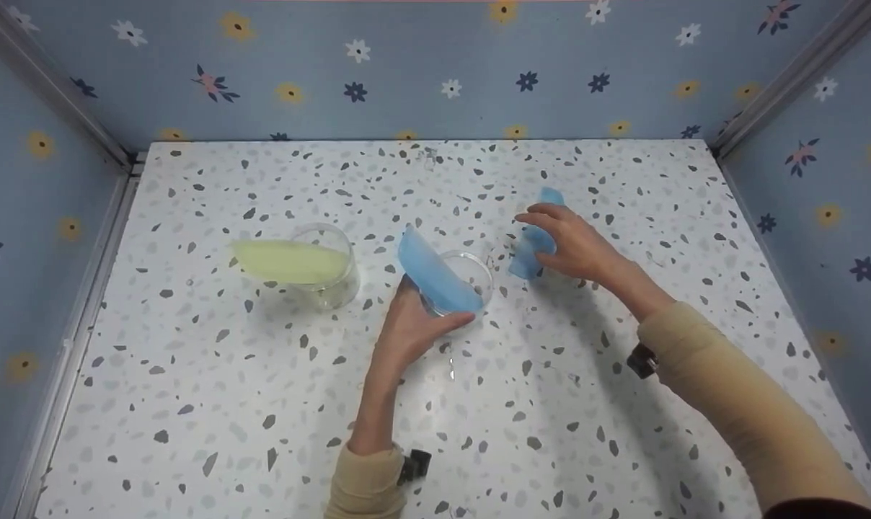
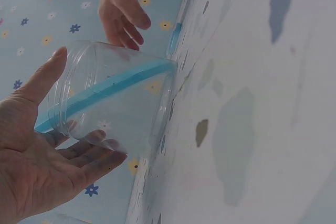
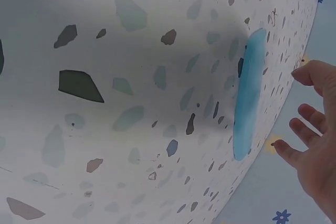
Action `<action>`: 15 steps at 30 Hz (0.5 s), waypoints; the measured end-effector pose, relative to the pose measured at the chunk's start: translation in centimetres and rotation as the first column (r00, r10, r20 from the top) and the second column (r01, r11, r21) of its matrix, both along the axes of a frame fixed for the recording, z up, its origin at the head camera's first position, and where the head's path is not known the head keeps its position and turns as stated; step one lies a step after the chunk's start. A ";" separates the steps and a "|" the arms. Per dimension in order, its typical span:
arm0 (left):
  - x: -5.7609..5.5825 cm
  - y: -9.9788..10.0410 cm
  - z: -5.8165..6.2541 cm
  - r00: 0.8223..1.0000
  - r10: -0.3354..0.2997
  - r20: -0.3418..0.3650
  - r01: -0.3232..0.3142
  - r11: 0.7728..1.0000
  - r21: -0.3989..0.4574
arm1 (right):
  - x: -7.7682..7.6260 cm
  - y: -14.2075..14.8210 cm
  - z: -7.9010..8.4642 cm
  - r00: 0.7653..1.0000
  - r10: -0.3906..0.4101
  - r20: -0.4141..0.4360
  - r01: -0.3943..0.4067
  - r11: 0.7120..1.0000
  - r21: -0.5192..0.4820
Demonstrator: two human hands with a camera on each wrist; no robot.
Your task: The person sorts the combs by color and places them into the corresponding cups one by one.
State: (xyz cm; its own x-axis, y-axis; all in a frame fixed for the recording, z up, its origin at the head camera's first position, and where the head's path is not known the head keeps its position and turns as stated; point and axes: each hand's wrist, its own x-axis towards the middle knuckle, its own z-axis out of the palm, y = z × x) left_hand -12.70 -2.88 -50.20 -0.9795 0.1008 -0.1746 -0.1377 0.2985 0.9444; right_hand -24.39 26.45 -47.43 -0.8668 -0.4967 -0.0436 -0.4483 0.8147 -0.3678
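Note:
My left hand (image 1: 407, 331) holds a clear jar (image 2: 126, 119) that stands on the table, thumb at one side of the rim and fingers round the other. A blue flat piece (image 1: 435, 270) leans slantwise in this jar, its upper end sticking out past the rim. In the left wrist view the piece (image 2: 113, 88) runs across to the jar's bottom. My right hand (image 1: 580, 249) hovers over a second blue flat piece (image 1: 526, 261) lying on the table. Its fingers are spread and loosely bent, and in the right wrist view they are apart from that piece (image 3: 249, 98).
To the left stands another clear jar (image 1: 338, 292) with a pale yellow flat piece (image 1: 284, 261) leaning out of it leftward. The speckled white table (image 1: 226, 404) is bounded by flower-patterned blue panels (image 1: 421, 65) at the back and sides.

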 end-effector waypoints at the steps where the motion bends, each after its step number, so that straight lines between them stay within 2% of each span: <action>1: 0.0 0.0 0.0 1.000 0.001 0.000 -0.001 1.000 -0.001 | -0.1 0.0 -0.1 1.000 0.005 0.000 -0.005 1.000 0.020; 10: 0.0 0.0 -0.2 1.000 -0.004 -0.012 0.004 1.000 0.022 | -0.5 0.8 -1.2 0.999 0.053 -0.005 -0.051 0.988 0.144; 15: 0.0 0.0 -0.1 1.000 -0.003 -0.011 0.003 1.000 0.021 | -0.4 1.0 -1.7 0.987 0.142 -0.070 -0.124 0.969 0.215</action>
